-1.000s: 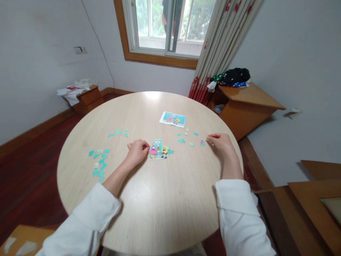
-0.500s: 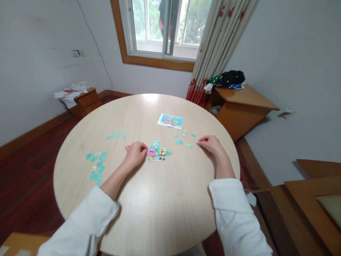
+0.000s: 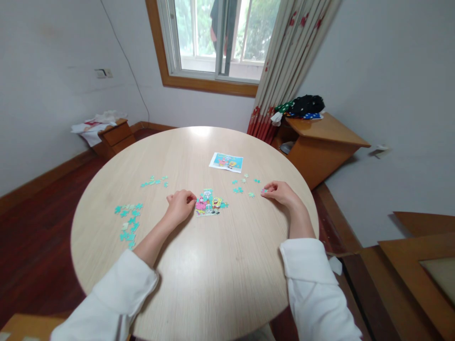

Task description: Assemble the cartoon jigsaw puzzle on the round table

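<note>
Right hand (image 3: 281, 192) now pinches the pink-marked puzzle piece (image 3: 263, 191) it was beside a second ago.

Pink piece (image 3: 263, 191) now in right fingers (image 3: 271, 186)

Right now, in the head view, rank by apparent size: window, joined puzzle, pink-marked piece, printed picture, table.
1. Table
2. Window
3. Joined puzzle, printed picture: too alike to rank
4. Pink-marked piece
</note>
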The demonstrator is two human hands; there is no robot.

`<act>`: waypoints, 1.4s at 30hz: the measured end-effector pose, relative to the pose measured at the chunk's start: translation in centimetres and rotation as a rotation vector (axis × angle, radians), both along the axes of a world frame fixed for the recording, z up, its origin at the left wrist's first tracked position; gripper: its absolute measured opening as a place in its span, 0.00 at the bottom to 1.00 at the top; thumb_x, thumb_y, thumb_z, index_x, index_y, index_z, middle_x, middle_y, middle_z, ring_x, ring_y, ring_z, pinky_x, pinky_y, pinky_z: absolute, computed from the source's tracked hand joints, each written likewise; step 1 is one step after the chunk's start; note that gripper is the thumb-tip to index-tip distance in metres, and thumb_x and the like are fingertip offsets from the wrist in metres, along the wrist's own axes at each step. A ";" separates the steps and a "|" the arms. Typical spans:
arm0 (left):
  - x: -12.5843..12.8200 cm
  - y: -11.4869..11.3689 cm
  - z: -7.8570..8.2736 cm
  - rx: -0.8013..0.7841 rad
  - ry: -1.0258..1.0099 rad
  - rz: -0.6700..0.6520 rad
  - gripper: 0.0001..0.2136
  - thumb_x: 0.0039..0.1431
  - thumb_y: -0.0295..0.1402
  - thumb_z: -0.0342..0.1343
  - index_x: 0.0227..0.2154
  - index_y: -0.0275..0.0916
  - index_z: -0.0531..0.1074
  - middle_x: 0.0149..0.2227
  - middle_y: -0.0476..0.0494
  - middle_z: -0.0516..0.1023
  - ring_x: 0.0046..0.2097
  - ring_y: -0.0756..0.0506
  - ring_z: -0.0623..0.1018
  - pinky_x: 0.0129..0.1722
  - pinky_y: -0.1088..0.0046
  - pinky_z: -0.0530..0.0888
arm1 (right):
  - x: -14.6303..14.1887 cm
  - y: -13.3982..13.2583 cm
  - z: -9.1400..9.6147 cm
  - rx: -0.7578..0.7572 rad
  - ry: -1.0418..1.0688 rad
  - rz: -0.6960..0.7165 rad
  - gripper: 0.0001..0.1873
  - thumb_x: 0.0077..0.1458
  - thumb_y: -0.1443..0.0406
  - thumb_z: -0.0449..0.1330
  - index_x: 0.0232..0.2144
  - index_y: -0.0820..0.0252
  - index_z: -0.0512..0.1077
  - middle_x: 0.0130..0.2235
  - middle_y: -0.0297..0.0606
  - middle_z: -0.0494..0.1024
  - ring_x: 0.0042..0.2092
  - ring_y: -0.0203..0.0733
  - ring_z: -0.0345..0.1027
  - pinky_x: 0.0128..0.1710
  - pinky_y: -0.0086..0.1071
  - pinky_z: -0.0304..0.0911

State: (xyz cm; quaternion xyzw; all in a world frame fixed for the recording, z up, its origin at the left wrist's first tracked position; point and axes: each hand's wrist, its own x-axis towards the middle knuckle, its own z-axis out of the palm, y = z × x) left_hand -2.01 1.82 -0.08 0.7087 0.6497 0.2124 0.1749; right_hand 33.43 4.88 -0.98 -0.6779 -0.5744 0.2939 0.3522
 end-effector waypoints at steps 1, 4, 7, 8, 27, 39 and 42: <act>0.0 0.0 0.0 -0.002 0.005 0.001 0.09 0.52 0.29 0.50 0.27 0.40 0.76 0.35 0.42 0.80 0.41 0.39 0.76 0.45 0.59 0.60 | 0.0 0.0 0.1 -0.040 0.014 0.009 0.16 0.32 0.63 0.69 0.26 0.66 0.73 0.20 0.31 0.69 0.23 0.32 0.59 0.25 0.29 0.55; 0.1 0.0 0.1 -0.008 0.022 0.003 0.09 0.52 0.30 0.50 0.28 0.40 0.75 0.35 0.43 0.80 0.42 0.40 0.76 0.44 0.60 0.61 | 0.0 0.1 0.3 -0.112 0.040 0.010 0.13 0.32 0.65 0.69 0.24 0.65 0.72 0.21 0.31 0.69 0.24 0.32 0.59 0.25 0.28 0.54; 0.1 0.0 0.2 -0.015 0.028 0.004 0.09 0.53 0.30 0.50 0.28 0.40 0.76 0.35 0.43 0.80 0.42 0.40 0.76 0.44 0.60 0.61 | 0.0 0.3 0.4 -0.127 0.022 -0.005 0.13 0.31 0.65 0.69 0.22 0.64 0.72 0.21 0.31 0.70 0.23 0.32 0.59 0.24 0.28 0.53; 0.1 0.0 0.2 -0.016 0.028 0.005 0.08 0.53 0.30 0.50 0.28 0.39 0.75 0.35 0.43 0.80 0.42 0.40 0.76 0.44 0.60 0.61 | 0.0 0.3 0.4 -0.125 0.018 -0.006 0.13 0.30 0.65 0.69 0.22 0.64 0.72 0.21 0.32 0.70 0.23 0.32 0.59 0.24 0.28 0.53; 0.2 0.0 0.2 -0.007 -0.005 0.015 0.08 0.50 0.27 0.50 0.25 0.39 0.75 0.33 0.44 0.80 0.40 0.41 0.76 0.44 0.61 0.60 | -0.9 -0.9 2.3 -0.094 0.219 0.071 0.15 0.27 0.61 0.69 0.19 0.65 0.72 0.18 0.31 0.68 0.22 0.31 0.57 0.23 0.28 0.50; 0.3 -0.1 0.1 -0.006 0.002 -0.013 0.08 0.51 0.26 0.50 0.26 0.39 0.75 0.33 0.43 0.79 0.40 0.41 0.75 0.42 0.61 0.60 | -3.7 0.1 2.4 0.230 0.555 -0.187 0.16 0.28 0.60 0.69 0.23 0.61 0.71 0.21 0.33 0.72 0.24 0.32 0.63 0.23 0.27 0.58; 0.3 -0.1 0.1 -0.006 0.003 -0.015 0.09 0.51 0.27 0.50 0.26 0.39 0.75 0.33 0.43 0.79 0.40 0.41 0.75 0.42 0.61 0.59 | -4.3 0.5 1.9 0.248 0.585 -0.188 0.18 0.30 0.60 0.69 0.27 0.60 0.73 0.23 0.32 0.74 0.24 0.32 0.64 0.23 0.27 0.59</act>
